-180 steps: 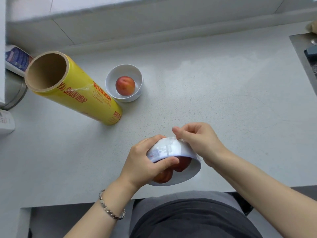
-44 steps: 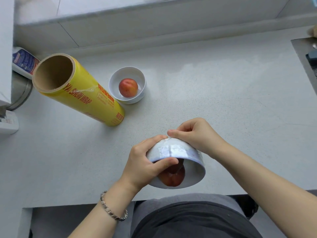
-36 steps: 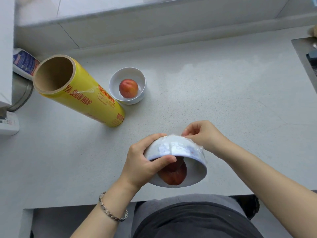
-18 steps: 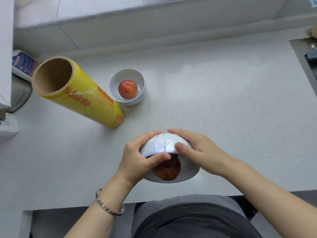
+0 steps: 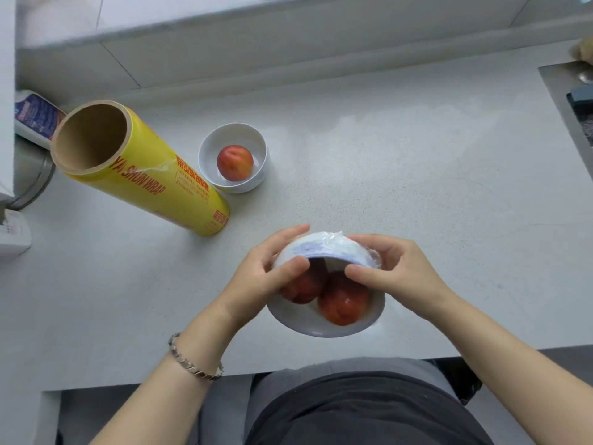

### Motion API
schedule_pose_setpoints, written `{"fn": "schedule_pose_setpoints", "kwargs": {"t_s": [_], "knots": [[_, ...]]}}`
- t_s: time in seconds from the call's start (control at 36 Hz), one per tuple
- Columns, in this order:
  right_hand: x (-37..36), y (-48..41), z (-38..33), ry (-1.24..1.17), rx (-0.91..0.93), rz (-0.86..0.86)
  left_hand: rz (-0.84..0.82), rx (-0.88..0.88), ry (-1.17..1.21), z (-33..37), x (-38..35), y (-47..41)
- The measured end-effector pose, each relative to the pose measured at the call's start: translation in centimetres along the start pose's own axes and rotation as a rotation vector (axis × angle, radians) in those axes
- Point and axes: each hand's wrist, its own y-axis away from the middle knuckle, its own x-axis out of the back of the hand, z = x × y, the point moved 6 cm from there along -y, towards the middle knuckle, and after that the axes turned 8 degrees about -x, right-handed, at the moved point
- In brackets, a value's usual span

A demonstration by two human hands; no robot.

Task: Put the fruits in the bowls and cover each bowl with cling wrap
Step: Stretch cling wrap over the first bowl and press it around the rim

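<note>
A white bowl point(image 5: 324, 322) with two red fruits point(image 5: 343, 301) sits tilted toward me at the counter's front edge, cling wrap stretched over its mouth and bunched on its upturned base. My left hand point(image 5: 260, 281) grips its left side, thumb on the wrapped mouth. My right hand point(image 5: 398, 274) grips its right side, thumb over the film. A second white bowl point(image 5: 208, 155) farther back holds one red fruit point(image 5: 235, 162) and is uncovered. A yellow cling wrap roll point(image 5: 144, 178) stands upright left of it.
A grey stone counter point(image 5: 401, 175) runs to a wall ledge at the back. At the left edge are a metal pot point(image 5: 32, 178), a blue-labelled packet point(image 5: 37, 118) and a white box point(image 5: 14, 234). A sink rim point(image 5: 564, 101) shows at far right.
The bowl has been turned, so its mouth faces me more and both fruits show. My right hand moved from the bowl's base to its right side, thumb on the film.
</note>
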Motion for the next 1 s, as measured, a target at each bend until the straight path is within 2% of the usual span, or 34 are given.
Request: {"fn": "schedule_pose_setpoints", "kwargs": {"t_s": [0.06, 0.11, 0.25, 0.44, 0.58, 0.67, 0.83, 1.0], "knots": [[0.0, 0.1, 0.0, 0.049, -0.01, 0.02, 0.016, -0.028, -0.097, 0.3, -0.5, -0.2], [0.0, 0.1, 0.0, 0.075, -0.034, 0.025, 0.114, -0.057, -0.099, 0.1, -0.6, -0.1], [-0.4, 0.4, -1.3, 0.142, -0.106, -0.081, 0.29, -0.135, -0.123, 0.0, -0.4, 1.4], [-0.4, 0.2, -3.2, 0.438, -0.204, -0.029, 0.293, -0.175, -0.402, 0.6, -0.7, 2.4], [-0.8, -0.3, -3.0, 0.585, -0.334, -0.094, 0.241, -0.304, -0.586, 1.7, -1.2, 2.6], [-1.2, -0.4, -2.8, 0.54, -0.367, -0.151, 0.229, -0.333, -0.628, 1.8, -1.2, 2.7], [-1.0, -1.0, -2.8, 0.22, -0.38, -0.182, 0.212, -0.327, -0.601, 1.7, -0.9, 3.0], [-0.8, -1.5, -1.5, 0.276, -0.542, -0.26, 0.188, -0.338, -0.613, 2.0, -1.6, 2.9]]}}
